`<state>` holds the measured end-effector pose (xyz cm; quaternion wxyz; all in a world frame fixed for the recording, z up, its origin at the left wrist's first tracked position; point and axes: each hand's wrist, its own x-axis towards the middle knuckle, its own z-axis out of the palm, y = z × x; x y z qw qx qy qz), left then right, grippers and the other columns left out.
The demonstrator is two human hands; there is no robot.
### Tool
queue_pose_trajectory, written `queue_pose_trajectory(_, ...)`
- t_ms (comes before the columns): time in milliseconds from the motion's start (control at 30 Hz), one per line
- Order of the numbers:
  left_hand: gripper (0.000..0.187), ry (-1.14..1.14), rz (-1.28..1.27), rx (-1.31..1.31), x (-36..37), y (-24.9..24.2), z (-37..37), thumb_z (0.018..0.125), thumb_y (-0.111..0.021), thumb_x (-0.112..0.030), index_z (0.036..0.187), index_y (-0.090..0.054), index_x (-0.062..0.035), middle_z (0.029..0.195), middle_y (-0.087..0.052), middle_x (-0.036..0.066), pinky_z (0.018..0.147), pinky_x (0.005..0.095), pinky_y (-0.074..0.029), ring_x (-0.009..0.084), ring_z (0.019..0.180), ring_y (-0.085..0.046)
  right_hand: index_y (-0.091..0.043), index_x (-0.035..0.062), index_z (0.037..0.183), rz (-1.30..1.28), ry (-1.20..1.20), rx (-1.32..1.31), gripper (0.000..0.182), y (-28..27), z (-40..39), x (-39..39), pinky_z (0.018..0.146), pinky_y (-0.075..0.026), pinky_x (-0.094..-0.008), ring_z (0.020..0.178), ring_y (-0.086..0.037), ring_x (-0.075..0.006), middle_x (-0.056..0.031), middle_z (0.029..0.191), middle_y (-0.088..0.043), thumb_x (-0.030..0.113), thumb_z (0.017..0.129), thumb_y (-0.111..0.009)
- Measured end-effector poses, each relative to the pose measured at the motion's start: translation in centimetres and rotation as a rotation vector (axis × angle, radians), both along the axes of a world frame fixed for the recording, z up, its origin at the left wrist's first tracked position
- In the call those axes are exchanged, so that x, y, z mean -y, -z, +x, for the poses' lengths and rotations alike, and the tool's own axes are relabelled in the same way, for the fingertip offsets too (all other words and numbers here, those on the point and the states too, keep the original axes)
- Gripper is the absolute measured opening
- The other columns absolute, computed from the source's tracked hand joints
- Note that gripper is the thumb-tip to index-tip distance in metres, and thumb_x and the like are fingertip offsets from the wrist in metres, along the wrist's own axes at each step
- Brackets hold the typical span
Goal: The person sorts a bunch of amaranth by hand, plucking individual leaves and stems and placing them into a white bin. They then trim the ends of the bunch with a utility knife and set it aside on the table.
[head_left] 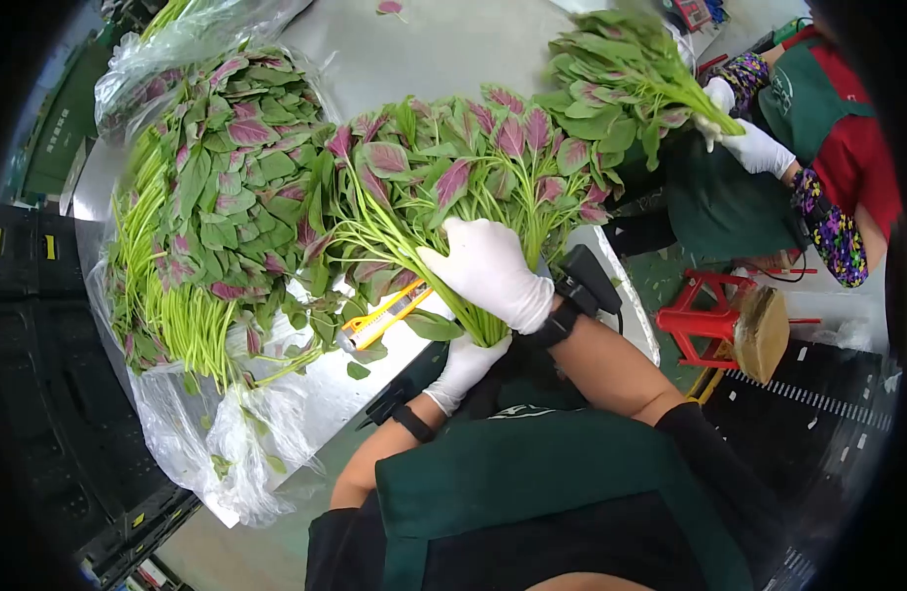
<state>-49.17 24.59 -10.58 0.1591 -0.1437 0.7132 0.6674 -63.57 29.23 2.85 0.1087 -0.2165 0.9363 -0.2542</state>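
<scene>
A bunch of amaranth (pixel 389 231), with green and purple leaves and long pale green stems, is held over the near edge of the table. My right hand (pixel 493 271), in a white glove, wraps around its stems partway up. Lower down, my left hand (pixel 468 366), gloved too, closes around the stem ends; its fingers are partly hidden. Beside the stems lies a yellow utility knife (pixel 386 315) among loose leaves. More amaranth (pixel 532 182) lies on the table just beyond my right hand, its leaves overlapping the held bunch.
A large amaranth pile (pixel 222 187) on plastic film (pixel 261 433) covers the table's left side. At the right, a co-worker's gloved hands (pixel 754 148) hold another amaranth bunch (pixel 631 84). A red stool (pixel 700 315) stands on the floor there. Black crates (pixel 44 364) line the left.
</scene>
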Motion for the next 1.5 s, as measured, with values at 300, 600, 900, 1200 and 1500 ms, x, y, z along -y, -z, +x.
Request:
queue_pose_trajectory(300,0.039,0.018,-0.008,-0.014,-0.2,1.6,-0.2,0.082,-0.075,-0.024,0.113,-0.065,-0.0013,0.108,-0.070,0.012,0.092,0.0333,-0.050,0.0220,0.102,-0.067,-0.069,-0.0028,0.079,-0.112,0.022,0.287,0.036,1.1,-2.5,0.8,0.066,-0.054,-0.0428,0.063,-0.067,-0.0349,-0.0194,0.069,-0.067,0.033,0.084,-0.062)
queue_pose_trajectory(600,0.034,-0.053,0.092,-0.026,0.0,0.7,0.0,0.083,-0.076,-0.021,0.107,-0.067,0.0001,0.104,-0.071,0.009,0.086,0.0316,-0.051,0.0177,0.096,-0.067,-0.063,-0.0020,0.092,-0.873,0.062,0.713,0.012,0.6,-0.3,-2.7,0.047,-0.039,-0.0200,0.053,-0.054,-0.0049,0.0010,0.066,-0.059,0.009,0.089,-0.064)
queue_pose_trajectory(900,0.036,0.011,0.045,-0.055,0.2,0.0,-0.3,0.083,-0.076,-0.024,0.107,-0.066,-0.0007,0.103,-0.071,0.010,0.086,0.0315,-0.051,0.0186,0.095,-0.067,-0.059,-0.0001,0.099,-0.803,-0.069,0.645,0.012,-0.3,0.5,-6.2,0.065,-0.042,-0.0187,0.071,-0.052,-0.0033,0.0016,0.084,-0.060,0.007,0.091,-0.064)
queue_pose_trajectory(1200,0.037,0.048,0.016,-0.080,0.5,0.0,-0.3,0.083,-0.075,-0.026,0.108,-0.066,-0.0005,0.102,-0.070,0.010,0.087,0.0321,-0.050,0.0193,0.095,-0.067,-0.054,-0.0026,0.115,-0.784,-0.092,0.621,0.027,-1.3,1.7,-6.4,0.065,-0.046,-0.0226,0.073,-0.057,-0.0069,-0.0057,0.094,-0.065,0.009,0.092,-0.064)
queue_pose_trajectory(1500,0.036,0.040,0.040,-0.087,0.6,0.4,-0.1,0.082,-0.075,-0.024,0.108,-0.068,-0.0004,0.106,-0.071,0.010,0.088,0.0312,-0.050,0.0186,0.098,-0.067,-0.064,-0.0034,0.097,-1.103,0.123,0.307,0.013,-8.2,1.6,-8.4,0.063,-0.049,-0.0242,0.067,-0.061,-0.0116,-0.0074,0.084,-0.069,0.005,0.088,-0.068)
